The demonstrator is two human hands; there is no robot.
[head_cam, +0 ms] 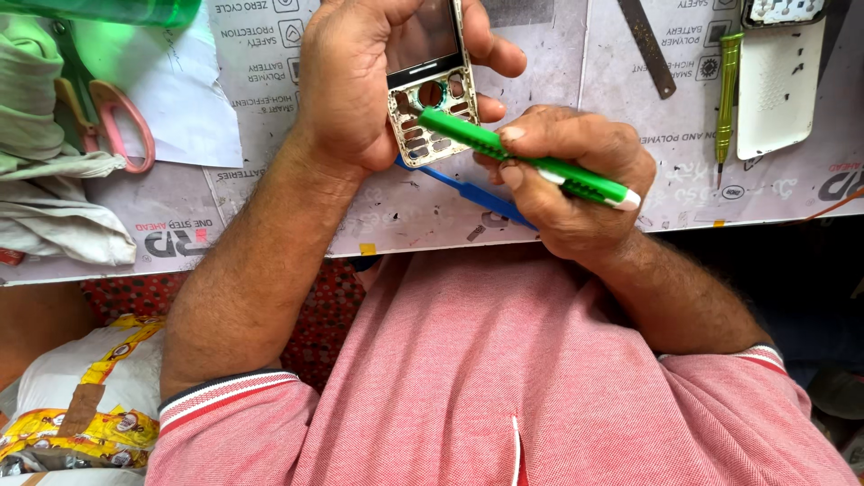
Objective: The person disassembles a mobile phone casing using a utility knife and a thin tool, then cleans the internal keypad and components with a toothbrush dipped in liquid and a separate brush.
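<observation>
My left hand (360,81) grips a small keypad phone (430,85) with its key cover off, held upright over the bench, screen toward me. My right hand (576,175) is closed around a green and white tool (531,160) shaped like a pen, its tip resting on the phone's bare keypad frame. A blue plastic pry tool (472,193) lies on the bench just under both hands, partly hidden by my right fingers.
The bench is covered with printed grey paper sheets (684,117). A green screwdriver (725,90), a white phone back cover (778,85) and a metal file (646,47) lie at the right. Pink-handled scissors (112,121) and crumpled cloth (45,180) sit at the left.
</observation>
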